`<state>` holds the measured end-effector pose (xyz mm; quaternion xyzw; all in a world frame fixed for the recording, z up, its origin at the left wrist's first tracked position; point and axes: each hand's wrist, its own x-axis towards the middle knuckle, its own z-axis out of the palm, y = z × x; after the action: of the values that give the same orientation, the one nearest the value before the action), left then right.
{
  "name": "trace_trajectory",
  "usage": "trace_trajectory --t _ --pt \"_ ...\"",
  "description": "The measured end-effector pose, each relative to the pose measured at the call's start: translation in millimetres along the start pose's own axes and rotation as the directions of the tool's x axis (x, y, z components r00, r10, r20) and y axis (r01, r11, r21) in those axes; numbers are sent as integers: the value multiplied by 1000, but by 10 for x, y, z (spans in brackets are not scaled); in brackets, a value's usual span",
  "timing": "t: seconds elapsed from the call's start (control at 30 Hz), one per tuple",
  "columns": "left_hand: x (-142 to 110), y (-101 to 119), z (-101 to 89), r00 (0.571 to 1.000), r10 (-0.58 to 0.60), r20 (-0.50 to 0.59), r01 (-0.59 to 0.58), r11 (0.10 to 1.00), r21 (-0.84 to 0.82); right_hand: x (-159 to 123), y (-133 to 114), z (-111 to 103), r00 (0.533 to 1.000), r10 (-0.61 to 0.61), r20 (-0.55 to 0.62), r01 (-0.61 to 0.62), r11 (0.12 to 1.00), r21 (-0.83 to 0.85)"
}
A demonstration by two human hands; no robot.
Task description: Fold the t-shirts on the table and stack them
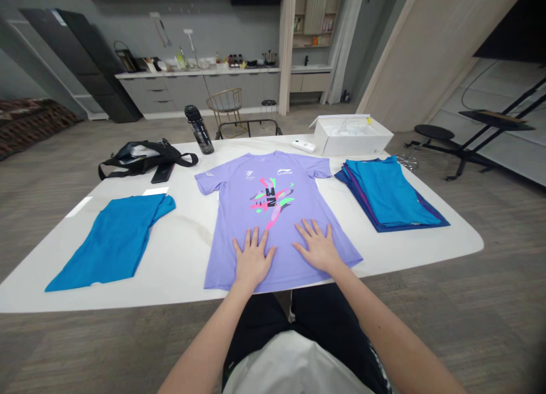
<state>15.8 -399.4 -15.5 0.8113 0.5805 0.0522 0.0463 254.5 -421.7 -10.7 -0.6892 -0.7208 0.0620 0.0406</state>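
Observation:
A lilac T-shirt (239,206) with a pink and green print lies spread flat, front up, in the middle of the white table (187,252). My left hand (252,256) rests flat on its lower part with fingers spread. My right hand (316,247) lies flat beside it on the same shirt, fingers apart. Neither hand holds anything.
A folded blue shirt (113,240) lies on the left. A stack of folded blue and purple shirts (390,194) sits on the right. At the far edge are a black bag (143,156), a dark bottle (198,129), a white remote (303,146) and an open white box (352,135).

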Motion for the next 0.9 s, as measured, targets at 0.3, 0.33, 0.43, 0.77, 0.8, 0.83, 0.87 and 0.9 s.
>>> trace_trajectory --t 0.3,0.33,0.43,0.77,0.8,0.83,0.87,0.9 --pt "42 2 -18 998 26 62 -30 997 66 5 5 -72 1000 -2 5 2 998 71" --pt "45 3 -14 998 26 62 -30 997 69 5 4 -80 1000 1 8 -2 997 74" --pt "45 5 -6 998 22 61 -26 997 70 0 6 -92 1000 4 18 -6 997 75" --pt "32 59 -54 998 -34 44 33 999 11 -3 17 -115 999 -7 45 6 999 35" --pt "30 73 -66 998 -37 46 37 999 10 4 21 -113 999 -4 49 3 999 32" --pt "30 88 -78 998 -43 46 42 999 12 10 25 -112 999 -3 53 2 1000 29" --pt "30 103 -90 998 -49 47 49 999 15 16 29 -111 998 -4 57 2 1000 28" --pt "31 116 -101 997 -56 48 55 998 20 21 33 -110 998 -7 63 5 1000 28"
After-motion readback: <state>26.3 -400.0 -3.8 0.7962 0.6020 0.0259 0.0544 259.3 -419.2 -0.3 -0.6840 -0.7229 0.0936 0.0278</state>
